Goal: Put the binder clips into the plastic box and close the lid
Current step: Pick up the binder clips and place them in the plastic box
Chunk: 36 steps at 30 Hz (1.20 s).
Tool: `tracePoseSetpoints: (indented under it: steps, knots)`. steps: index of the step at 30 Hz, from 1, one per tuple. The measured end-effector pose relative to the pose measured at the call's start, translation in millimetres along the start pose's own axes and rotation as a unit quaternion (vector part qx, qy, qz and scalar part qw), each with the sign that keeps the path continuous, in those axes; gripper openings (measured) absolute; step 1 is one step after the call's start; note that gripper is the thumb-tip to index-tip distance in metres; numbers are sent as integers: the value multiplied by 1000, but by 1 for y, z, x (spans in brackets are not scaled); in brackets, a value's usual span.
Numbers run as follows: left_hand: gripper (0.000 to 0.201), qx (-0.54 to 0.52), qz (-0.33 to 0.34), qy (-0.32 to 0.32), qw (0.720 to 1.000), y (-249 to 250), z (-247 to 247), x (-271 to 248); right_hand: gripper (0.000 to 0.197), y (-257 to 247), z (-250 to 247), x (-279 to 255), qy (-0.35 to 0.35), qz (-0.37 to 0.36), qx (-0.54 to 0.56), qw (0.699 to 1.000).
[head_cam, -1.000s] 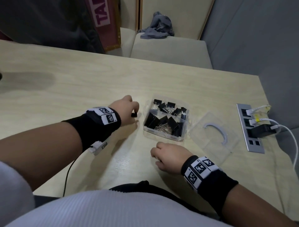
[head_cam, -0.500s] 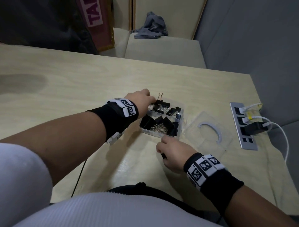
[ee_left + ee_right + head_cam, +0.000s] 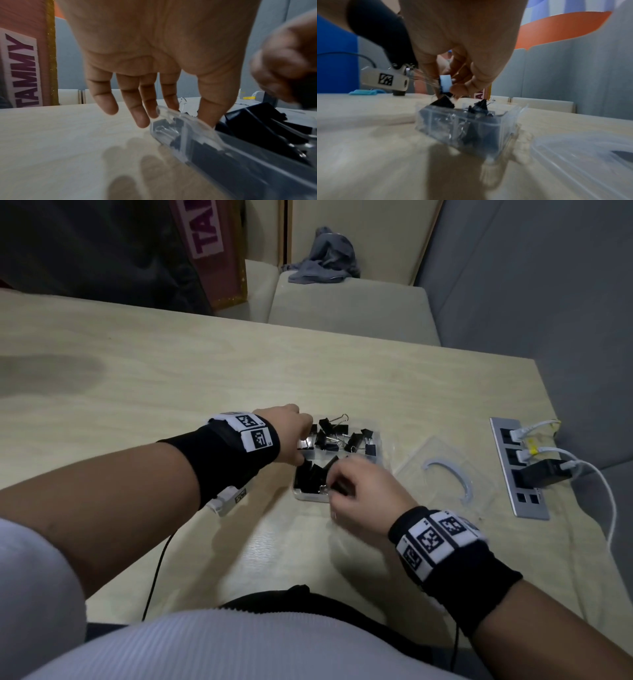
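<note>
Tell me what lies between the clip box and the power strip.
The clear lid lies flat on the table between the box and the power strip, seen in the head view.

Clear glossy plastic box (image 3: 310, 496), black matt binder clips (image 3: 354, 440) with shiny wire handles, see-through plastic lid (image 3: 442, 453), pale smooth wood-grain desk (image 3: 171, 378), black cloth wristbands (image 3: 219, 460).

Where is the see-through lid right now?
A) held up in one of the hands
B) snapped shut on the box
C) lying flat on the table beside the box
C: the clear lid lies flat on the table, beside the open plastic box.
</note>
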<state>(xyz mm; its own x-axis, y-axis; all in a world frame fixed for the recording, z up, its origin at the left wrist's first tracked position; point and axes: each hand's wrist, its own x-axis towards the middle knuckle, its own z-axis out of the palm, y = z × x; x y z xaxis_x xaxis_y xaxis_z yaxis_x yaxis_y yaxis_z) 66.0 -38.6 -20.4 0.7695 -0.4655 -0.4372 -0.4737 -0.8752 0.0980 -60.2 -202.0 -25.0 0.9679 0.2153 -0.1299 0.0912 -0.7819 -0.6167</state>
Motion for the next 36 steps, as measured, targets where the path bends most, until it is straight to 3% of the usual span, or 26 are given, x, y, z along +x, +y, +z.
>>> tracePoseSetpoints:
  steps: [4,6,10,13,17,22,27,33,36]
  knots:
    - [44,10,-3,11,1000,0,-7,2,5,5,-16,27,192,86,42,977]
    - [33,9,-4,47,999,2,-8,4,11,13,-24,40,224,146,56,962]
    - [38,26,47,58,997,10,-5,11,26,26,-29,48,167,215,6,962]
    - [45,61,79,34,994,15,1,14,24,32,-29,40,154,210,-26,965]
    - [42,102,99,71,987,14,5,16,27,39,-24,30,121,185,-59,973]
    - [53,69,87,88,990,15,7,16,25,40,-20,28,114,188,-55,974]
    - [40,129,111,20,985,16,6,12,26,37,-16,24,106,184,-63,975]
    - [26,123,163,72,976,17,-2,9,26,37,-15,22,99,177,-73,976]
    - [30,129,181,11,975,18,-3,9,26,37,-15,21,96,175,-70,977]
